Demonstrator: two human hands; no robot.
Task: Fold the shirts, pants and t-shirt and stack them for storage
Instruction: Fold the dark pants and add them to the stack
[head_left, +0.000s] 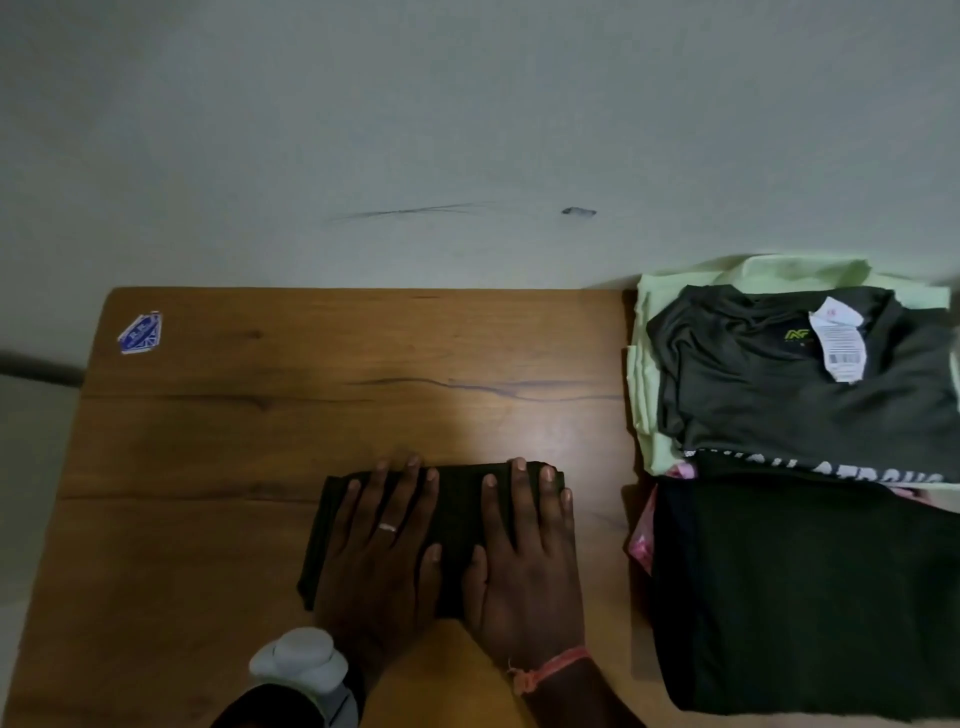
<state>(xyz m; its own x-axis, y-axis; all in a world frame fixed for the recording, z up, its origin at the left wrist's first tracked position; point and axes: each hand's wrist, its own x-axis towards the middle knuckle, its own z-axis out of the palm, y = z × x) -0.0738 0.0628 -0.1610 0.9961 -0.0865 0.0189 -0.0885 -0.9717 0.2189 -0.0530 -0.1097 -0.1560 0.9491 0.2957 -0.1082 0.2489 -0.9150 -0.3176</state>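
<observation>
A small folded dark green garment (457, 514) lies on the wooden table (260, 415) near its front edge. My left hand (382, 551) and my right hand (524, 556) press flat on top of it side by side, fingers straight and pointing away from me. On the table's right side stands a pile: a dark grey t-shirt (795, 384) with a white tag lies on a light green garment (649, 395). In front of it lies a folded dark garment (800, 592), with pink fabric (641, 540) peeking out beneath.
A blue and white sticker (140, 332) sits at the table's far left corner. A grey wall (467, 130) rises directly behind the table. The table's left edge drops off to the floor. A white device is strapped to my left wrist.
</observation>
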